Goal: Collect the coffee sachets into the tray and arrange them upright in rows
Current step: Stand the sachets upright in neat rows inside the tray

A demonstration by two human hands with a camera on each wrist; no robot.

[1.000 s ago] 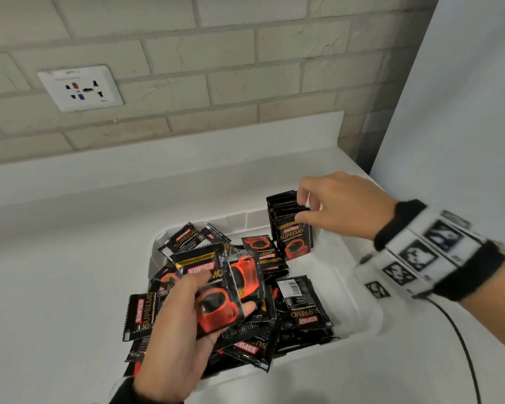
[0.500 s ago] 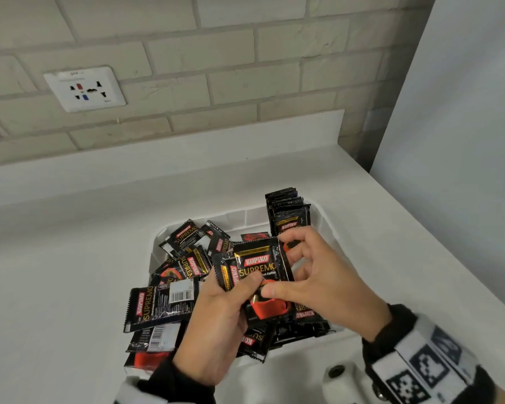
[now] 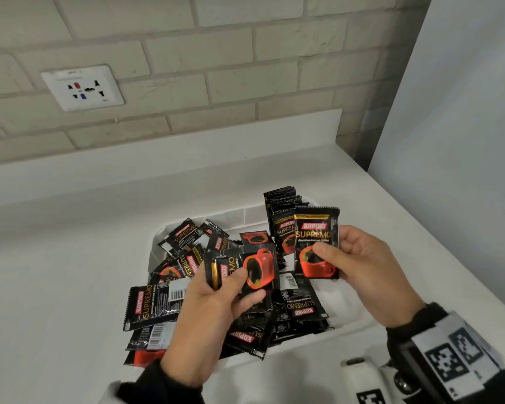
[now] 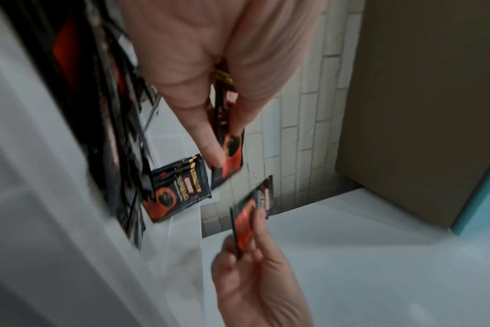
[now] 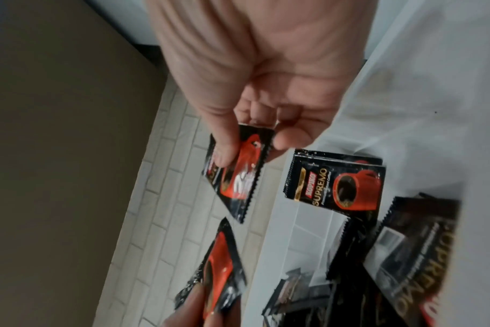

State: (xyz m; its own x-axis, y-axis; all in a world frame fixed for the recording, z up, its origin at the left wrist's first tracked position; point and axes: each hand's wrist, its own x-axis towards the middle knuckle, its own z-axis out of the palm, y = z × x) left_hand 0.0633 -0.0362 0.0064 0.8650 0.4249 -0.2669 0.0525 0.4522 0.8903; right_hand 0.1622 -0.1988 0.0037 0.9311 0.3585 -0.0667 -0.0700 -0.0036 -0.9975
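A white tray [image 3: 233, 217] on the counter holds a loose heap of black-and-red coffee sachets [image 3: 299, 304]. A short row of upright sachets [image 3: 283, 205] stands at its far right corner, also seen as upright sachets [image 5: 336, 183] in the right wrist view. My right hand [image 3: 359, 258] pinches one sachet [image 3: 317, 243] upright above the tray's right side; the same sachet [image 5: 238, 174] shows between thumb and fingers. My left hand [image 3: 216, 304] grips another sachet [image 3: 245, 269] lying sideways over the heap, seen as the sachet [image 4: 227, 143] in the left wrist view.
Several sachets [image 3: 146, 304] spill over the tray's left rim onto the white counter [image 3: 56, 272]. A brick wall with a socket plate [image 3: 82, 87] stands behind. A tall pale panel [image 3: 464, 112] bounds the counter on the right. Marker-tagged wrist bands [image 3: 449, 354] sit at lower right.
My right hand left the upright row, came to the left hand and took a sachet, and now holds it apart to the right. The left hand keeps a sachet.
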